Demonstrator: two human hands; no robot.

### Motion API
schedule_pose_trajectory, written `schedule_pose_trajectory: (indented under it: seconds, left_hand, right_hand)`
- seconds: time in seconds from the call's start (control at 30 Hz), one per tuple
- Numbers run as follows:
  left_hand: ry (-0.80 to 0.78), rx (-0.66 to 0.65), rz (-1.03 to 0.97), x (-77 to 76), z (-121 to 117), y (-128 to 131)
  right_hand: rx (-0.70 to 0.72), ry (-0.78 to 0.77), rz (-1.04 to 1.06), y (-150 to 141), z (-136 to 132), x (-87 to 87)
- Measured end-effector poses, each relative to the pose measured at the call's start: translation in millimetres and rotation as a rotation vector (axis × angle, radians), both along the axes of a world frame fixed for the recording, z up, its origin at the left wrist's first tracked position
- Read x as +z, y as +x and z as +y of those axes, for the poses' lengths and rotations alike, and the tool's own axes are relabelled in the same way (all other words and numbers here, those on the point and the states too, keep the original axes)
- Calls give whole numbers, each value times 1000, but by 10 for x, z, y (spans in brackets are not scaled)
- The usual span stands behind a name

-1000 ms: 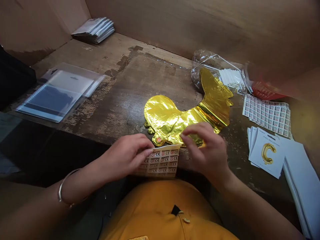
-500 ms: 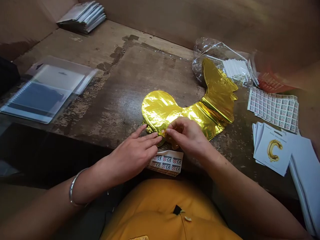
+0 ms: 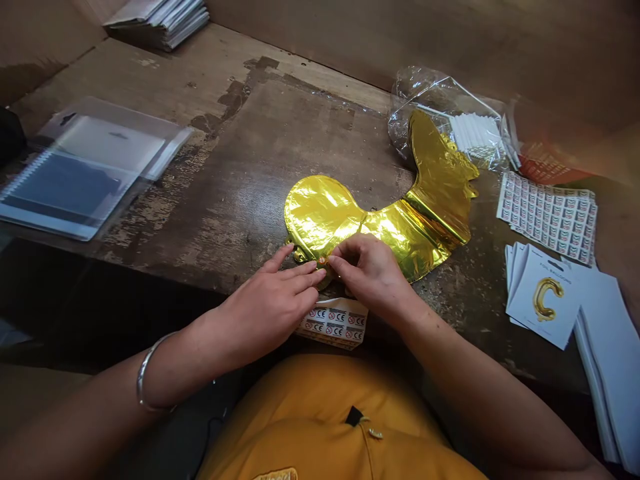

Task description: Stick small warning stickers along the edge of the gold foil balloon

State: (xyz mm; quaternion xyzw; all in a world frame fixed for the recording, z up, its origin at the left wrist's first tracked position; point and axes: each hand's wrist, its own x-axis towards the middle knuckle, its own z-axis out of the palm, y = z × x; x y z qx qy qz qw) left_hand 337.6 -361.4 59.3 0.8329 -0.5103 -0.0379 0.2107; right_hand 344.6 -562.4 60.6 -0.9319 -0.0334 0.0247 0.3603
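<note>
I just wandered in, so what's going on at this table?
Someone is handling flat gold foil with both bare hands. The left hand rests its fingers along the foil's near edge, while the right hand touches it beside a small reddish mark. A sheet of CE labels lies just below the hands. Off to the right are cards; the top one reads "Foil Balloons" and shows a gold C.
</note>
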Motion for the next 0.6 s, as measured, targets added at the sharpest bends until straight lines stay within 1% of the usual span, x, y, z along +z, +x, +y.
schedule_pose_trajectory:
  seconds: [0.13,0.3,0.47,0.6]
  left_hand:
    - [-7,-3,3,5,-8,-3]
    - [-18,0,11,3,-9,-8]
    - [-22,3,23,3,-15,-17]
    - [-3,0,12,12,-34,-17]
  right_hand:
    - [-5,-28,15,0,13,7]
    - [-20,-71,-35,-3,30,8]
    - [-3,-203,-77,-46,54,17]
    - [-65,-321,-156,-39,67,-37]
